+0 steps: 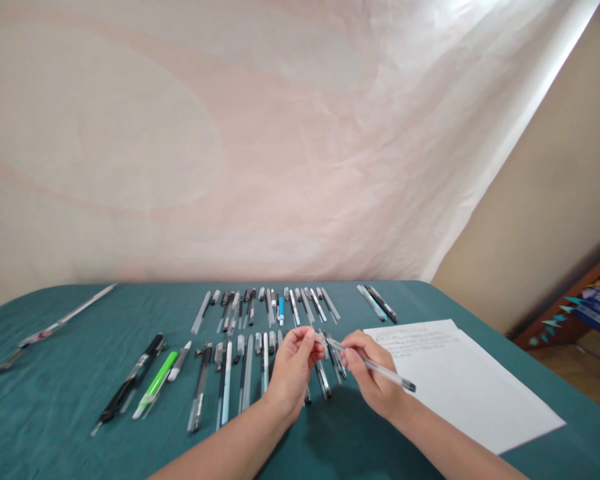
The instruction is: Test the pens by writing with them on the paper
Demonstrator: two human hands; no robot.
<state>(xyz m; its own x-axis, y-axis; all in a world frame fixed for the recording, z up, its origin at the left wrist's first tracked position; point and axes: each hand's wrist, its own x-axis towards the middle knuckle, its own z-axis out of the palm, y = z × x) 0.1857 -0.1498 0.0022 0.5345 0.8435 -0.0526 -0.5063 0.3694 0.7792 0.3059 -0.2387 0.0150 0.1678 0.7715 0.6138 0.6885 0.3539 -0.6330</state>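
My right hand pinches a clear-barrelled pen, its dark end sticking out past the palm toward the lower right. The front of this pen points left, toward my left hand. There, thumb and fingers close on a small clear piece that looks like a pen cap. Cap and pen tip meet or nearly meet; I cannot tell whether they touch. Behind and below my hands lie several pens with black ends, partly hidden by the fingers.
Pens and parts lie in two rows on the green cloth. To the left are a green pen, a black pen and a long thin stick. At right lie white paper sheets with writing; behind them, more pens.
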